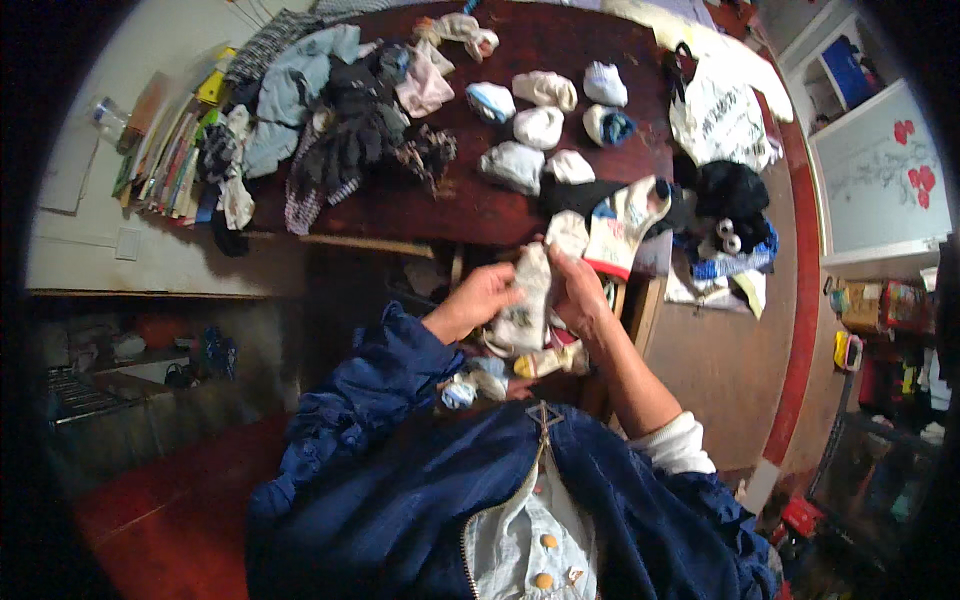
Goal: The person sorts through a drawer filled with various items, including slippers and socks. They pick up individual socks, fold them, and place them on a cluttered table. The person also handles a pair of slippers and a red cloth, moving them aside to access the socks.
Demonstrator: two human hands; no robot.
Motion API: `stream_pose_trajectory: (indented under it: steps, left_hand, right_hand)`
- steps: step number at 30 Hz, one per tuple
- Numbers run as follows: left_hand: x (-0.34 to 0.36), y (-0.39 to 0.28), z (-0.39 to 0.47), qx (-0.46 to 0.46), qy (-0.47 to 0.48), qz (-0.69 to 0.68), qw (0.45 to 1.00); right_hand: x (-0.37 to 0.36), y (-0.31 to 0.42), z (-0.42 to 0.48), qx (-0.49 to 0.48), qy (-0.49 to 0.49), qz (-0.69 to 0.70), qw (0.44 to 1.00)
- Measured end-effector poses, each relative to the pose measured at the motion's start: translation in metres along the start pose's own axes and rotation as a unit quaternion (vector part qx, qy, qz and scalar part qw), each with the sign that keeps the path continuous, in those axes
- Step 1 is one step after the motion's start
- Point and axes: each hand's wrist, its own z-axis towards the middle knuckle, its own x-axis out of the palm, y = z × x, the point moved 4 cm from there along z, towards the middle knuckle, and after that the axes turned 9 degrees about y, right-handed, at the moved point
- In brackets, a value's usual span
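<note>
Over the table's front edge, my left hand (480,296) and my right hand (579,289) hold a pale sock (531,300) between them, hanging lengthwise. Just beyond my right hand lie a small cream sock (568,232) and a white sock with a red edge (619,232). Several balled socks (538,127) sit in loose rows on the dark red table (465,206). Below my hands, a sock with a yellow end (544,362) and other socks (480,381) lie near my lap.
Dark and light blue clothes (300,82) are heaped at the table's left, beside a row of books (169,165). Pink cloth (424,86) lies near the heap. At the right are a white plastic bag (716,112), black cloth (731,191) and a drawer's wooden edge (646,319).
</note>
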Motion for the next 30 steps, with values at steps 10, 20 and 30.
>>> stream_pose_trajectory:
  steps: [10, 20, 30]
  left_hand:
    - [-0.252, -0.215, 0.131, 0.196, -0.357, 0.476, 0.780]
    - [-0.347, -0.207, 0.256, -0.020, -0.430, 0.629, 0.648]
    - [-0.323, -0.272, 0.217, 0.237, -0.498, 0.454, 0.700]
  right_hand:
    - [0.040, 0.047, -0.002, -0.084, 0.025, -0.035, 0.995]
    - [0.014, 0.028, -0.030, -0.082, -0.070, -0.004, 0.994]
    - [0.020, 0.032, -0.030, -0.095, -0.056, 0.013, 0.994]
